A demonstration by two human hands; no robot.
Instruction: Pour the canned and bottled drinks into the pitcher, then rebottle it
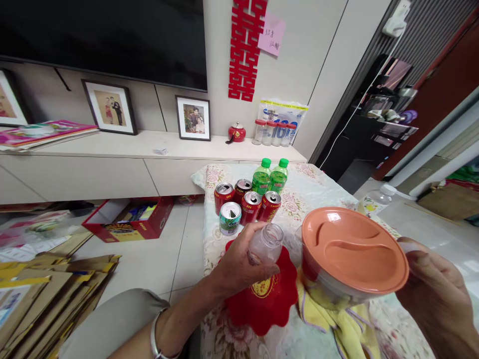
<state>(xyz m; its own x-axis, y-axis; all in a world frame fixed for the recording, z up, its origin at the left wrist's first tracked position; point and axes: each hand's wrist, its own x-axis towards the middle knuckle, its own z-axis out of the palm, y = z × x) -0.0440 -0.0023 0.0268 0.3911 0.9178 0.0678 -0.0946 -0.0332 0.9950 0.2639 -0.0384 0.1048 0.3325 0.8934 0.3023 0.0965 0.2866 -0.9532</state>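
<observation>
My left hand (239, 262) is wrapped round a small clear glass jar (266, 245) with an open mouth, held over the red scalloped tray (262, 309). On the right, my right hand (436, 279) grips the side of a clear pitcher (325, 286) with an orange lid (354, 249); its fingers are partly hidden behind the pitcher. The pitcher is tilted a little toward the jar, and the two are close together. Beneath the pitcher a yellow cloth (348, 329) lies on the flowered tablecloth (239, 344).
Several red cans (251, 207) and a green can (229, 218) stand behind the tray, with two green bottles (278, 178) beyond. A clear bottle (379, 198) is behind the pitcher. Lidded glass jars (272, 133) line the cabinet (168, 149). Flattened cardboard (56, 294) lies at left.
</observation>
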